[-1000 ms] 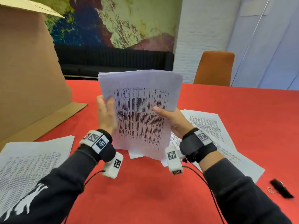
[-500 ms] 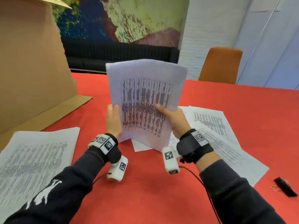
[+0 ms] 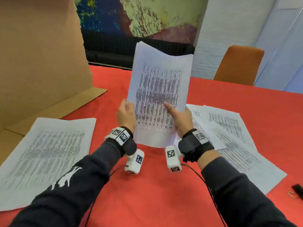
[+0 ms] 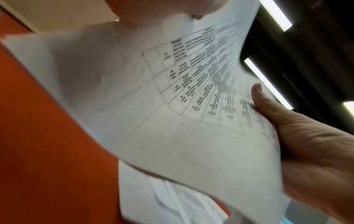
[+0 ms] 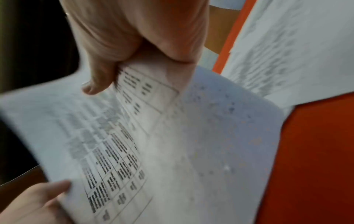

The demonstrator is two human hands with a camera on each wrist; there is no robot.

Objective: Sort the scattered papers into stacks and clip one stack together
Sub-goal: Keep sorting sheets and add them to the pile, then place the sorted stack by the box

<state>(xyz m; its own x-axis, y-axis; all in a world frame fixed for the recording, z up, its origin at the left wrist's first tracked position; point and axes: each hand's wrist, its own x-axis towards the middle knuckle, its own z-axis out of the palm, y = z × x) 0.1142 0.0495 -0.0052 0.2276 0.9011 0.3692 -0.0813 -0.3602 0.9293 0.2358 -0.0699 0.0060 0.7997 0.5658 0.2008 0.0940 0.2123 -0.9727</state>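
I hold a stack of printed papers (image 3: 159,95) upright above the red table (image 3: 155,194). My left hand (image 3: 127,115) grips its lower left edge and my right hand (image 3: 178,117) grips its lower right edge, thumb on the printed face. The left wrist view shows the stack (image 4: 172,121) with my left thumb (image 4: 268,106) across its edge. From the right wrist, the stack (image 5: 172,136) is pinched under my right hand's thumb (image 5: 95,84), and the left hand (image 5: 34,201) is at its far edge. A black binder clip (image 3: 297,190) lies at the table's right edge.
A neat paper stack (image 3: 45,158) lies on the table at left. Loose overlapping sheets (image 3: 229,136) lie at right, behind my right hand. A large cardboard box (image 3: 41,54) stands at the far left with a flap on the table. An orange chair (image 3: 237,64) is beyond the table.
The held stack has been raised and turned more upright and narrower. Both hands have come closer together at its lower edges.
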